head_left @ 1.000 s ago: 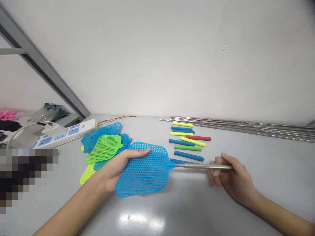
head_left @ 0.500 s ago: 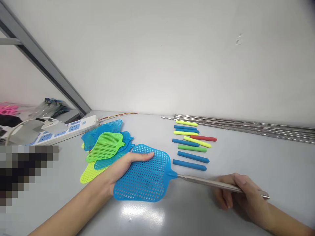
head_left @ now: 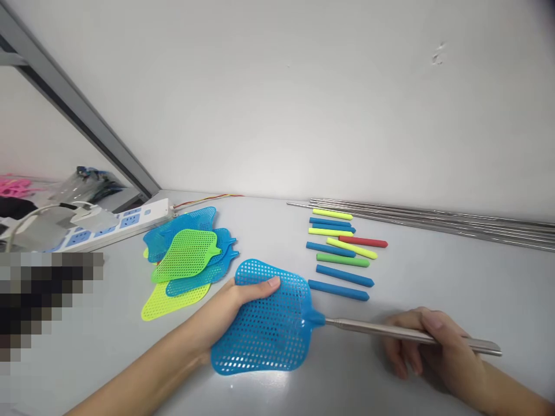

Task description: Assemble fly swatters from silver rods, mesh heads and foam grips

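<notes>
A blue fly swatter (head_left: 273, 332) with a mesh head lies across my two hands, held above the tabletop. My left hand (head_left: 234, 303) is closed on the mesh head, thumb on top and the other fingers hidden beneath it. The metal rod (head_left: 368, 327) runs from the head's neck to the right. Around the rod's far part my right hand (head_left: 448, 346) is closed, its thumb along the top; the rod's end sticks out past the hand. Beyond the swatter lie several coloured tubes (head_left: 344, 275) with pointed ends, in blue, yellow, green and red.
Several loose swatter heads (head_left: 186, 254) in blue, green and yellow are piled at left. Behind them runs a white power strip (head_left: 145, 216) with plugs and cords. Long thin metal rods (head_left: 433, 222) lie along the wall at right. A grey metal frame (head_left: 87, 110) slants at upper left.
The swatter and both hands have shifted slightly right and down in view. More of the rod's end now shows past my right hand. Both hands keep their hold.
</notes>
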Motion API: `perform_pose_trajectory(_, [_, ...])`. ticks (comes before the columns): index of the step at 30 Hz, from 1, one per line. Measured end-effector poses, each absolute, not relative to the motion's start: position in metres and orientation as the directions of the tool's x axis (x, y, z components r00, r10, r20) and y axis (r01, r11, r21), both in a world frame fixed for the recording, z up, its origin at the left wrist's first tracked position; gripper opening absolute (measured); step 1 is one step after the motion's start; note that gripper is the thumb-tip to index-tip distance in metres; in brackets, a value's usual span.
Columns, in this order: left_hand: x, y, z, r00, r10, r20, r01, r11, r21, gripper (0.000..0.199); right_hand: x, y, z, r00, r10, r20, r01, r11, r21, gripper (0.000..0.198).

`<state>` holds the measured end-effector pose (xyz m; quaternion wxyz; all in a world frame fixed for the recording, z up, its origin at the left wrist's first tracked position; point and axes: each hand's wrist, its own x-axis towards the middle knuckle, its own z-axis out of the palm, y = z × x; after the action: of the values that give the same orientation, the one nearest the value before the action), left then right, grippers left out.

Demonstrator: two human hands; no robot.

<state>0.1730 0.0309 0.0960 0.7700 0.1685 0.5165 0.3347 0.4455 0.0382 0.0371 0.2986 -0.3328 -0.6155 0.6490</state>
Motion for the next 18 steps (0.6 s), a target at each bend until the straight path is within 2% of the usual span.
perform_pose_trajectory(3, [0.175, 0.03, 0.094, 0.234, 0.7, -0.675, -0.344, 0.709, 0.616, 0.017, 0.448, 0.038, 0.033, -0.596, 0.801, -0.058, 0.064, -0.025, -0.998, 0.063])
perform_pose_trajectory(7, [0.175, 0.031, 0.092, 0.245, 0.697, -0.673, -0.354, 0.711, 0.608, 0.017, 0.451, 0.038, 0.022, -0.593, 0.805, -0.018, 0.039, 0.006, -0.999, 0.064])
perform_pose_trajectory(18, [0.174, 0.03, 0.095, 0.302, 0.674, -0.674, -0.348, 0.736, 0.581, 0.017, 0.449, 0.038, 0.023, -0.597, 0.803, 0.005, -0.068, -0.044, -0.997, 0.06])
